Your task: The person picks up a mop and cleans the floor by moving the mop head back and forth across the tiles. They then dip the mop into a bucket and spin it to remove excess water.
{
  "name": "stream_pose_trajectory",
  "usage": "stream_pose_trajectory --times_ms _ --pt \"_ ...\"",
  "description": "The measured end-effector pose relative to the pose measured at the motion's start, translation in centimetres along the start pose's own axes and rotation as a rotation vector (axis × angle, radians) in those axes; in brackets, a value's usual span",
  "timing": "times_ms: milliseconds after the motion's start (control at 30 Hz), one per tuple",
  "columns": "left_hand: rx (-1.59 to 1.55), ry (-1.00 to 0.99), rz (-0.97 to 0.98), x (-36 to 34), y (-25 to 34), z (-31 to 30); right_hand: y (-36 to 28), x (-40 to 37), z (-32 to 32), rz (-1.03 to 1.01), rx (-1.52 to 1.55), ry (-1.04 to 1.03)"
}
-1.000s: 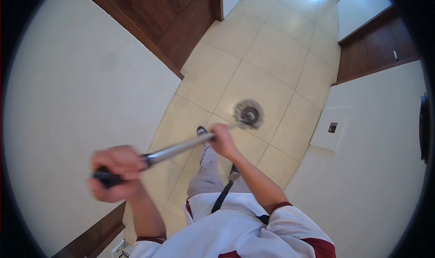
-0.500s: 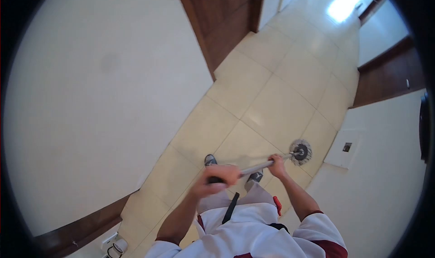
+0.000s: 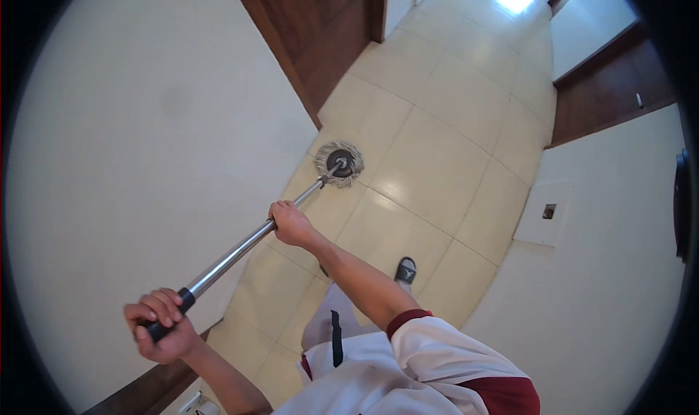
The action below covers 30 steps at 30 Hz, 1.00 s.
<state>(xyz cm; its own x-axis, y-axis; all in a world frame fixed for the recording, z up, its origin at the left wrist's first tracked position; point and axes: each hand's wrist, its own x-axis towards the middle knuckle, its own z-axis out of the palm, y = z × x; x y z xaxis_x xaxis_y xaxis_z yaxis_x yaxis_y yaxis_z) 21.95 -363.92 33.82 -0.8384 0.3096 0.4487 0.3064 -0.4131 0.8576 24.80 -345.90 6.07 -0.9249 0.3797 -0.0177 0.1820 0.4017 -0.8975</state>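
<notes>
Beside the wall (image 3: pixel 167 175) on our left, we slant the mop (image 3: pixel 248 244).
Our left hand (image 3: pixel 172 338) clasps its black grip (image 3: pixel 187 299), our right hand (image 3: pixel 291 224) its pole (image 3: pixel 228 261), likely spaced for leverage.

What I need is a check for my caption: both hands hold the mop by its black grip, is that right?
Not quite: both hands hold it, but only the left hand has the black grip. The head view shows the right hand on the metal pole, nearer the mop head.
</notes>
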Motion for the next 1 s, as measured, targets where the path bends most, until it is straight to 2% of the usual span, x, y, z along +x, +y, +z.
stream_pose_trajectory --times_ms 67,100,133,167,200,233,267,300,333,367,400,467,500,567,633,667,700,767,800,867,900,967,1000 --pt "-0.116 -0.28 -0.065 0.7 1.1 2.8 0.6 -5.8 -3.2 -0.002 0.019 0.145" --pt "-0.135 -0.315 -0.078 0.5 0.7 4.9 1.2 -9.2 -5.3 -0.011 0.0 0.208" --pt "-0.217 -0.407 -0.12 -0.1 -0.1 7.5 2.4 -13.0 -6.6 0.088 -0.071 0.234" --pt "-0.305 -0.501 -0.152 -1.4 -1.0 10.3 2.8 -17.2 -8.2 0.257 -0.059 0.379" --pt "-0.412 -0.542 -0.189 -4.0 -2.5 12.8 4.8 -21.6 -9.7 0.329 -0.088 0.433" --pt "-0.441 -0.682 -0.253 -6.7 -3.8 15.4 7.2 -26.1 -11.3 0.404 -0.179 0.498" --pt "-0.398 -0.822 -0.395 -9.7 -4.9 16.7 10.1 -30.4 -12.4 0.385 -0.233 0.615" --pt "-0.44 -0.886 -0.449 -12.1 -4.6 19.4 12.6 -34.8 -14.0 0.453 -0.23 0.594" --pt "-0.413 -1.089 -0.37 -14.9 -6.5 20.2 14.1 -37.9 -15.4 0.435 -0.283 0.662" --pt "-0.463 -1.125 -0.466 -17.1 -6.9 21.2 16.6 -40.9 -16.3 0.545 -0.224 0.663" --pt "-0.493 -1.074 -0.498 -18.3 -7.1 21.9 19.2 -43.1 -16.5 0.649 -0.164 0.657" --pt "-0.466 -1.007 -0.641 -21.0 -10.0 19.1 22.6 -44.4 -15.0 0.635 -0.237 0.637" --pt "-0.46 -0.992 -0.621 -20.2 -10.6 17.8 22.5 -43.1 -14.9 0.637 -0.309 0.62" --pt "-0.45 -0.974 -0.765 -17.1 -11.5 12.2 20.4 -38.7 -12.7 0.61 -0.392 0.518" --pt "-0.417 -0.9 -0.671 -10.3 -9.7 7.1 17.3 -31.9 -7.9 0.582 -0.457 0.402" --pt "-0.451 -0.788 -0.569 -7.5 -9.2 4.1 14.9 -27.4 -5.8 0.506 -0.358 0.317" --pt "-0.288 -0.657 -0.556 -4.3 -7.3 0.9 13.1 -23.0 -2.4 0.46 -0.302 0.283" --pt "-0.2 -0.472 -0.284 1.6 -2.3 -4.4 5.2 -13.4 2.3 0.284 -0.078 0.146" --pt "-0.162 -0.497 -0.069 3.9 0.1 -5.6 2.0 -9.0 4.3 0.201 -0.051 0.007" --pt "-0.056 -0.271 0.075 4.7 3.2 -7.3 -1.3 -2.2 8.4 0.015 -0.015 -0.066" --pt "-0.053 -0.27 0.086 4.2 3.2 -7.6 -3.9 0.0 8.6 0.083 -0.076 -0.097" --pt "0.142 0.218 0.11 1.9 3.2 -7.3 -6.1 1.5 9.6 0.131 -0.15 -0.109" --pt "0.13 0.21 0.12 0.8 3.0 -7.5 -5.2 1.6 10.8 0.141 -0.128 -0.095"
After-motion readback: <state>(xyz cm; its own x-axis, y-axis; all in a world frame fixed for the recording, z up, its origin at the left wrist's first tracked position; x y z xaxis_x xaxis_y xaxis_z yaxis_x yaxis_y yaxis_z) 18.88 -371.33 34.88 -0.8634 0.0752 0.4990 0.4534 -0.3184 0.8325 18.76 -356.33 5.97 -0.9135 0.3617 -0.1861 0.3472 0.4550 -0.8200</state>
